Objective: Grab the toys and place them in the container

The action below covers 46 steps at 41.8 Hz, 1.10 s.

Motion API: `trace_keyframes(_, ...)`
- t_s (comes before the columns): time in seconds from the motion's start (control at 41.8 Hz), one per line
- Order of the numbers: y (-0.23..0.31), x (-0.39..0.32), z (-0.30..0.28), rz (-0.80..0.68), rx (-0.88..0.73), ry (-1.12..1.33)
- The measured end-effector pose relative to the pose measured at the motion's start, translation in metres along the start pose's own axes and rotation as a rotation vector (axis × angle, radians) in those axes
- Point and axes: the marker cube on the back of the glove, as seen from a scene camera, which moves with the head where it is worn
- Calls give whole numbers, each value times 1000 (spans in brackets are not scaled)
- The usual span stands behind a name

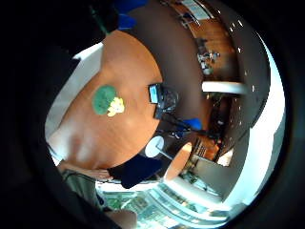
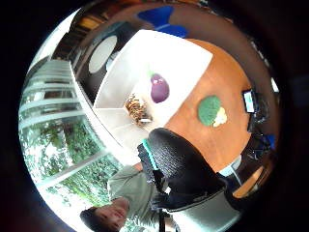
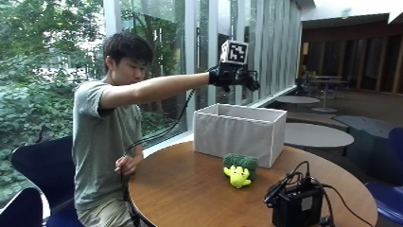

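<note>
My gloved right hand (image 3: pixel 234 77) is raised high above the near end of the white fabric container (image 3: pixel 233 132), its fingers hanging relaxed and holding nothing. In the thumb side palm view the glove (image 2: pixel 181 166) shows over the open container (image 2: pixel 174 53). Inside lie a purple plush toy (image 2: pixel 159 88) and a striped orange toy (image 2: pixel 136 108). A green and yellow broccoli toy (image 3: pixel 239 169) sits on the round wooden table (image 3: pixel 189 194), just in front of the container. The broccoli toy (image 1: pixel 107 100) also shows in the little finger side view and beside the container in the thumb side view (image 2: pixel 211 111).
A black device with cables (image 3: pixel 296 203) stands near the table's front right edge. The person's bare left hand (image 3: pixel 127 165) rests at the table's left edge. Blue chairs (image 3: pixel 38 165) stand behind the person.
</note>
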Motion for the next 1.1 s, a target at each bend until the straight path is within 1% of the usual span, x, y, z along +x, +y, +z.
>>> trace_keyframes(0.048,2,27,20,14,2,-39)
trace_keyframes(0.12,8,65,58,-20,-2,-86)
trace_keyframes(0.192,15,109,112,-69,-44,-66)
trace_keyframes(0.24,19,137,154,-72,-94,-20)
trace_keyframes(0.287,16,151,193,3,-154,15)
trace_keyframes(0.311,11,149,211,90,-182,0)
trace_keyframes(0.359,-8,131,246,333,-230,-96)
trace_keyframes(0.383,-16,119,263,432,-253,-145)
trace_keyframes(0.407,-22,107,280,480,-278,-178)
trace_keyframes(0.455,-27,87,314,452,-315,-200)
trace_keyframes(0.503,-29,72,335,400,-284,-212)
trace_keyframes(0.551,-33,66,338,383,-196,-245)
trace_keyframes(0.647,-37,68,336,400,-51,-313)
trace_keyframes(0.719,-42,56,337,349,16,-343)
trace_keyframes(0.79,-46,51,334,306,14,-370)
trace_keyframes(0.886,-45,62,315,302,-78,-411)
trace_keyframes(0.934,-44,61,303,287,-99,-404)
trace_keyframes(0.982,-40,75,283,325,-86,-375)
trace_keyframes(1.102,-23,120,204,509,-25,-323)
